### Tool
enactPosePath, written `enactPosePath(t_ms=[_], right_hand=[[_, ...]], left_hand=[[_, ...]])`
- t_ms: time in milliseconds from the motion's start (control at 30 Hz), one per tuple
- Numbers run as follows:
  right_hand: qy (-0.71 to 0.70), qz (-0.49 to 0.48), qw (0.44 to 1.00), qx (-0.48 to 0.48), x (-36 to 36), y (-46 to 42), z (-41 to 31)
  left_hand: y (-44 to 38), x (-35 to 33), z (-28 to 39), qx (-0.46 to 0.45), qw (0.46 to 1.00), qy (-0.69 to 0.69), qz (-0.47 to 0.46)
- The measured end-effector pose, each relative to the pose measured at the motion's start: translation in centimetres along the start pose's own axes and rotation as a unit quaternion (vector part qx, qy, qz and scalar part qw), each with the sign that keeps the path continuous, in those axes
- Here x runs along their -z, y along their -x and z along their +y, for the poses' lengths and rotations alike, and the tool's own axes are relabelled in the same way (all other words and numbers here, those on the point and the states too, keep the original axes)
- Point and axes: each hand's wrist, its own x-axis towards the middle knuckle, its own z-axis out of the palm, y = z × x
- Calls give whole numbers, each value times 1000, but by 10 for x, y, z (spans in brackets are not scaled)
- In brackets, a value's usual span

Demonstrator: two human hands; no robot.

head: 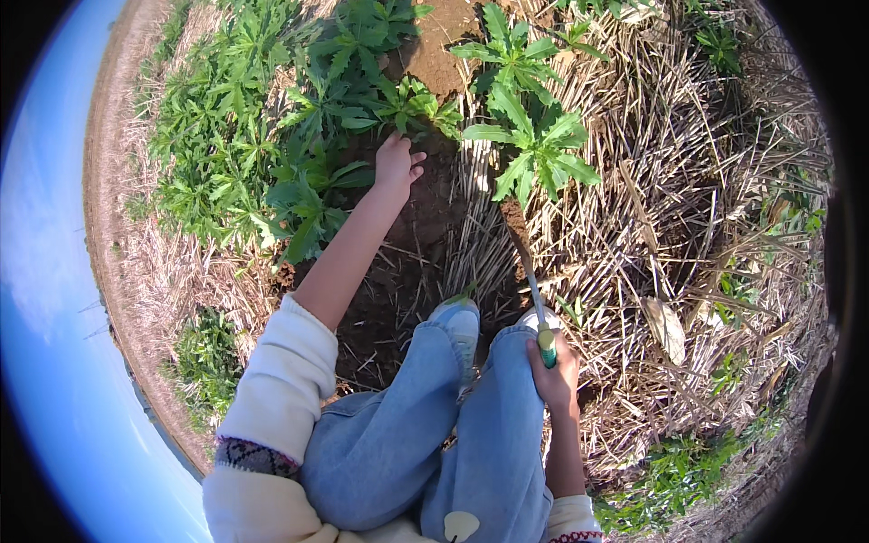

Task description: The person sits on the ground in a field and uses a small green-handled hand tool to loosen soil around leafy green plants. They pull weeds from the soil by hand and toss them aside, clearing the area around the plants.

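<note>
My left hand reaches forward to the base of a small green leafy plant on dark bare soil. Its thumb and index finger are at the stem, partly hidden by leaves, while the other fingers stand out to the right. Before my right knee, my right hand is closed around the green and yellow handle of a narrow metal hand trowel. The trowel's blade points forward and is coated with brown soil. Just beyond its tip grows a larger plant with toothed leaves.
Dry straw covers the ground on the right. Dense green plants grow at the left. My bent knees in jeans and my light shoes are close below the hands. A dry brown leaf lies on the straw.
</note>
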Motion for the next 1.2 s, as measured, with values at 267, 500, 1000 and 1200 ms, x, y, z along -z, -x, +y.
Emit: enactPosePath(t_ms=[267, 500, 1000, 1200], right_hand=[[-11, 7, 998, -60, -3, 17, 21], [61, 4, 998, -23, -6, 7, 20], [47, -7, 999, -22, -15, 8, 25], [42, -41, 997, -41, -13, 5, 23]], left_hand=[[-104, 6, -36, -378, 866, -282, 163], [-68, -25, -19, -444, 811, -376, 63], [-33, -19, -8, -449, 649, -615, -22], [-57, -13, -6, -559, 678, -477, -2]])
